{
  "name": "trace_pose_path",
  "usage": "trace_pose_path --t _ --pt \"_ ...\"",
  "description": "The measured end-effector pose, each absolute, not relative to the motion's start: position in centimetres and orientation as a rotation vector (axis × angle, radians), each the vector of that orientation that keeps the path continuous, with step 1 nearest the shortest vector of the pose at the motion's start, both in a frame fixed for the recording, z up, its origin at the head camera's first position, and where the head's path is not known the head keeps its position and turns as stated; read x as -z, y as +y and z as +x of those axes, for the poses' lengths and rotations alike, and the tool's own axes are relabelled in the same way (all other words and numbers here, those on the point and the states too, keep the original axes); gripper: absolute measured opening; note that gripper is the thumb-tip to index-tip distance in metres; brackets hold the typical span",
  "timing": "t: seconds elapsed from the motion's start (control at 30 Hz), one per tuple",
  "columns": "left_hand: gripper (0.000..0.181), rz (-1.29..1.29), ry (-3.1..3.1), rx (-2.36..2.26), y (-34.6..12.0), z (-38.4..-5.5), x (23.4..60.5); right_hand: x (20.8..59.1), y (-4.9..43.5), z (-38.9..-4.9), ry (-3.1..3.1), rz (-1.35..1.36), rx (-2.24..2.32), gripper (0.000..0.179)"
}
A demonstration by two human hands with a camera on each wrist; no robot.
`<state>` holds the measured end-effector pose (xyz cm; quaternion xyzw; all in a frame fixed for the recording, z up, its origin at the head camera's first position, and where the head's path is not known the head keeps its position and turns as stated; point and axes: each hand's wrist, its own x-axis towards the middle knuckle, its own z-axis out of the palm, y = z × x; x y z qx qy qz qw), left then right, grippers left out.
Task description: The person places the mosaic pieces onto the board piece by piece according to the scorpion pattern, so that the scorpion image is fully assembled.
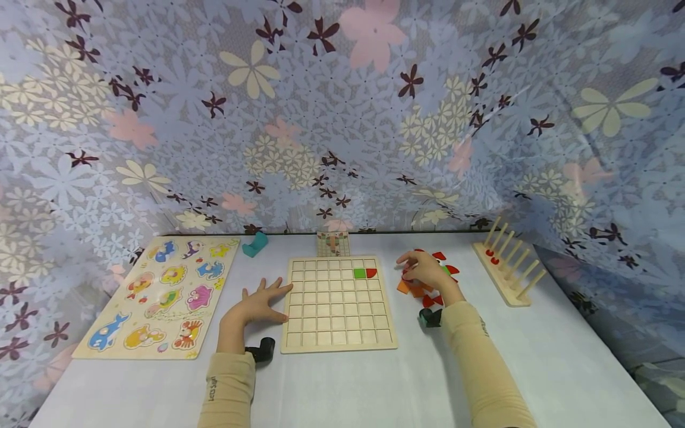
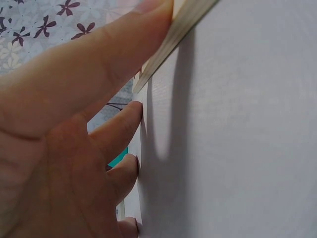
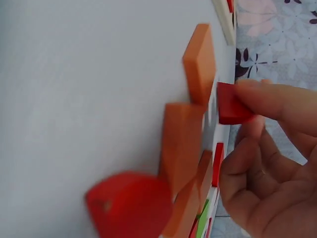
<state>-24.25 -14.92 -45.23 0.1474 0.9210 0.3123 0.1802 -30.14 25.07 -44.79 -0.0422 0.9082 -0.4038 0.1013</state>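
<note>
My right hand [image 1: 428, 270] pinches a small red block [image 3: 230, 106] between thumb and finger, just above a loose pile of pieces. That pile holds orange blocks [image 3: 181, 144], a red rounded block [image 3: 131, 203] and some green ones. With fingers spread, my left hand [image 1: 259, 305] rests at the left edge of the wooden grid board [image 1: 338, 349]; its thumb and forefinger touch the edge. In the board's upper right cells lie a green square [image 1: 359, 273] and, beside it, a red piece with a curved side [image 1: 371, 273].
Behind the board stands a small pattern card [image 1: 333, 244]. A wooden animal puzzle [image 1: 120, 297] lies at the left, near a teal curved object [image 1: 255, 244]. At the right is a peg rack [image 1: 508, 279] with red beads. A flowered cloth [image 1: 342, 119] hangs behind the table.
</note>
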Motion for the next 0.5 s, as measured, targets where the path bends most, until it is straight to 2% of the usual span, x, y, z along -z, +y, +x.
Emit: trace_pose_path --t 0.5 --pt "0.08 0.419 2.595 -0.883 -15.0 -24.3 45.2 44.0 22.5 -30.9 2.549 -0.113 1.581 0.04"
